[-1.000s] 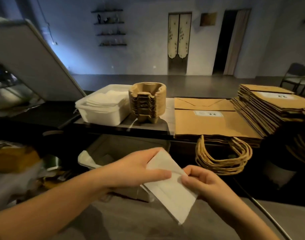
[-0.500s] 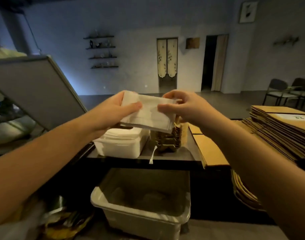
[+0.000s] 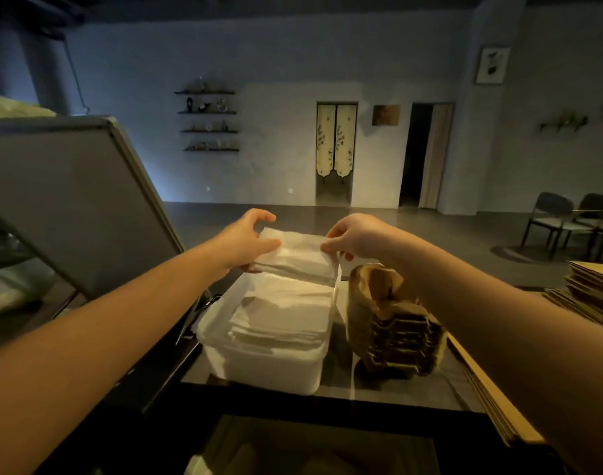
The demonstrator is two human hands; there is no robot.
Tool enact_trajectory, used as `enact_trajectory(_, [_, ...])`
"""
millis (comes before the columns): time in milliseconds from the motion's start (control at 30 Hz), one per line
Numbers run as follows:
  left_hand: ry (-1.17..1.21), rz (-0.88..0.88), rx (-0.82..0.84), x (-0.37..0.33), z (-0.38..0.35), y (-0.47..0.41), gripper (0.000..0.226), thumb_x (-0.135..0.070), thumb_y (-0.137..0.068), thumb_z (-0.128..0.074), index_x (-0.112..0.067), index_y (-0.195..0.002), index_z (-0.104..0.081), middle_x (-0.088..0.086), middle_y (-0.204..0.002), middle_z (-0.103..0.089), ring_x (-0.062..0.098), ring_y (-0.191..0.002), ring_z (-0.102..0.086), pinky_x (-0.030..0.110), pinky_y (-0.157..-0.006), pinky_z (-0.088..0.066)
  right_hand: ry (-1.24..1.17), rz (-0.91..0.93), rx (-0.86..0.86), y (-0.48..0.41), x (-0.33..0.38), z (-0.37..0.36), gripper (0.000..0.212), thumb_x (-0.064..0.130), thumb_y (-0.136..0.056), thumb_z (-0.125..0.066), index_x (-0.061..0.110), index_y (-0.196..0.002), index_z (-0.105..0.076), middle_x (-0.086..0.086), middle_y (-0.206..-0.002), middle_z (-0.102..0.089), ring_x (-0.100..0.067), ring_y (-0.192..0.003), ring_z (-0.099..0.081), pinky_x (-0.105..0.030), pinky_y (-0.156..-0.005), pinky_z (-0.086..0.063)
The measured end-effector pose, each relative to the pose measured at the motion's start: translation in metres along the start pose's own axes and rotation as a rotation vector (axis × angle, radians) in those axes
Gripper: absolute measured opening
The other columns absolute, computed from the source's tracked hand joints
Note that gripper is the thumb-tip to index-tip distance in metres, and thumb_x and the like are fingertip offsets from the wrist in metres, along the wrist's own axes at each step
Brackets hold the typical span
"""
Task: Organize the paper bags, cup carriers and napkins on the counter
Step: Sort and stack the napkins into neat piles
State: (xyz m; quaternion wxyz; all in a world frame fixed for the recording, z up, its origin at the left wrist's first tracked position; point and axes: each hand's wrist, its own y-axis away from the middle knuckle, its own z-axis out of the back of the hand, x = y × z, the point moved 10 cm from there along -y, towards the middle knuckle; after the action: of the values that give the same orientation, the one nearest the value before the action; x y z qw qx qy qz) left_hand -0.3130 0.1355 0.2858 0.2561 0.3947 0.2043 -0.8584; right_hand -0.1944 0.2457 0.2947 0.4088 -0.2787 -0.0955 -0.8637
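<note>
A white plastic tub [image 3: 259,365] stands on the dark counter, filled with stacked white napkins [image 3: 283,313]. Just above its far end I hold a small bundle of folded napkins [image 3: 300,255]. My left hand [image 3: 245,240] pinches the bundle's left end and my right hand [image 3: 354,234] pinches its right end. Beside the tub on the right stands a stack of brown pulp cup carriers [image 3: 392,323]. Flat brown paper bags [image 3: 491,399] lie right of that, mostly behind my right forearm, with a taller pile of bags [image 3: 591,293] at the far right edge.
A tilted grey screen back [image 3: 70,200] rises at the left of the counter. Below the counter's near edge sits a bin [image 3: 327,454]. Dark chairs [image 3: 567,221] stand on the floor at the far right.
Both hands carried the napkin bundle forward and lowered it from chest height to just over the tub's far end. My head moved closer to the counter.
</note>
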Motion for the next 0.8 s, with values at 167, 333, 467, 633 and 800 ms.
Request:
enact_trajectory(167, [-0.196, 0.013, 0.072, 0.018, -0.020, -0.023, 0.032, -0.021, -0.095, -0.049, -0.023, -0.127, -0.047, -0.001, -0.078, -0.050, 0.010, -0.059, -0.048, 0.015, -0.044, -0.043, 0.217, -0.039, 0.087, -0.027, 0.000, -0.017, 0.034, 0.026, -0.093, -0.057, 0.003, -0.117, -0.062, -0.008, -0.114, -0.066, -0.015, -0.086, -0.056, -0.027, -0.087, -0.049])
enact_trajectory(333, [-0.507, 0.001, 0.153, 0.025, -0.035, -0.029, 0.033, -0.026, -0.097, -0.045, -0.019, -0.128, -0.050, 0.006, -0.113, -0.053, 0.013, -0.076, -0.051, 0.014, -0.051, -0.041, 0.383, -0.039, 0.188, -0.038, 0.003, -0.035, 0.038, 0.027, -0.096, -0.052, 0.003, -0.124, -0.058, -0.009, -0.120, -0.063, -0.016, -0.089, -0.053, -0.025, -0.080, -0.045])
enact_trajectory(467, [-0.586, 0.012, 0.217, 0.031, -0.043, -0.033, 0.025, -0.025, -0.097, -0.044, -0.016, -0.118, -0.055, 0.003, -0.114, -0.059, 0.018, -0.086, -0.059, 0.020, -0.065, -0.046, 0.454, -0.060, 0.295, -0.041, -0.005, -0.054, 0.042, 0.028, -0.095, -0.053, 0.004, -0.129, -0.053, -0.010, -0.125, -0.058, -0.021, -0.100, -0.055, -0.028, -0.087, -0.044])
enact_trajectory(633, [-0.651, -0.135, 0.304, 0.023, -0.067, -0.036, 0.035, -0.032, -0.100, -0.036, -0.018, -0.128, -0.051, 0.004, -0.129, -0.055, 0.022, -0.112, -0.052, 0.031, -0.095, -0.040, 0.559, -0.006, 0.318, -0.041, -0.006, -0.063, 0.042, 0.027, -0.098, -0.047, 0.005, -0.133, -0.050, -0.010, -0.132, -0.054, -0.025, -0.120, -0.050, -0.033, -0.103, -0.038])
enact_trajectory(800, [-0.627, -0.198, 0.390, 0.031, -0.091, -0.041, 0.036, -0.034, -0.101, -0.033, -0.020, -0.125, -0.054, 0.005, -0.123, -0.057, 0.018, -0.105, -0.051, 0.032, -0.099, -0.039, 0.598, 0.021, 0.395, -0.035, -0.006, -0.073, 0.039, 0.023, -0.100, -0.043, 0.004, -0.133, -0.050, -0.010, -0.131, -0.055, -0.024, -0.119, -0.051, -0.029, -0.099, -0.040])
